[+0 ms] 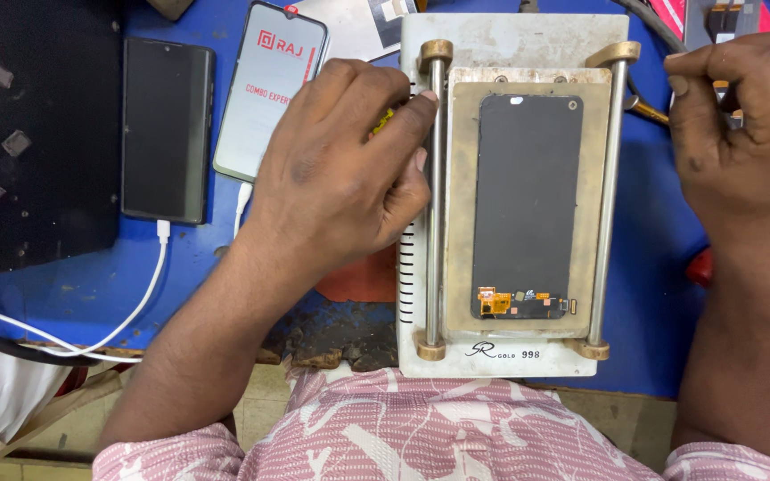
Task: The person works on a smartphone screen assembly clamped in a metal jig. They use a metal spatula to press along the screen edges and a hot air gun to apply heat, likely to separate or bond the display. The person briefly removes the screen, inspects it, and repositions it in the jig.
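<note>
A white separator machine [421, 53] stands on the blue bench. It carries a brass-coloured plate [461, 205] between two metal rods. A black phone display [528, 196] lies flat on the plate, with an orange flex part [495, 303] at its near end. My left hand [340, 178] is curled against the left rod [435, 214], its fingers closed on a small yellow object [385, 118] that is mostly hidden. My right hand [741, 134] is a fist beside the right rod's far end [617, 55]. A thin brass-tipped tool [645, 109] pokes out from under it.
Left of the machine lie a lit phone with a white screen [269, 89] and a dark phone [167, 129] on a white cable [149, 285]. A black mat [37, 134] with small metal pieces covers the far left. A red object [701, 267] sits under my right wrist.
</note>
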{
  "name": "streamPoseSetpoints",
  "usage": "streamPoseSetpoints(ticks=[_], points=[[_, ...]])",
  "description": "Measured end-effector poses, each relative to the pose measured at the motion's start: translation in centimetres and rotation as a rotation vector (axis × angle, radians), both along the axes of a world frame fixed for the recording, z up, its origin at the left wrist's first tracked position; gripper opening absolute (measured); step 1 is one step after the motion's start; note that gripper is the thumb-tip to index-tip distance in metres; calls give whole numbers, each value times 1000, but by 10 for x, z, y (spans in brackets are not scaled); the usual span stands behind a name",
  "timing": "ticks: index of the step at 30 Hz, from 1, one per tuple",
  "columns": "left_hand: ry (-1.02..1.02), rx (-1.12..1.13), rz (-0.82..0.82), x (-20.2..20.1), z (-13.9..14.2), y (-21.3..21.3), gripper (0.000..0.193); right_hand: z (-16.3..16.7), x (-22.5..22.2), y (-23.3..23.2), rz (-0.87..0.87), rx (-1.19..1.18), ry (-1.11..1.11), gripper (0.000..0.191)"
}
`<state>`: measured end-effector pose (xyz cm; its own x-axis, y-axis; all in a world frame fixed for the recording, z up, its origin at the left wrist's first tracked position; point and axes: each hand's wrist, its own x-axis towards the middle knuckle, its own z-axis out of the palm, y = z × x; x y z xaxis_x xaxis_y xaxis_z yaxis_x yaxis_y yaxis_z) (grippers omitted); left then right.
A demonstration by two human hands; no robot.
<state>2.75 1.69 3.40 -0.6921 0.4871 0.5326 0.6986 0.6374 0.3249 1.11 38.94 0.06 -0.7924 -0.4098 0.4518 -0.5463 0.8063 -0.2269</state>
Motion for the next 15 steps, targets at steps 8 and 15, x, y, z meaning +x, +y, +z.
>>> streamPoseSetpoints(ticks=[8,15], points=[[-37,21,-14,3,6,-4,31,16,-1,-22,4,119,119,15],[-46,69,-29,3,7,1,18,-4,0,1,-58,-65,-92,15]])
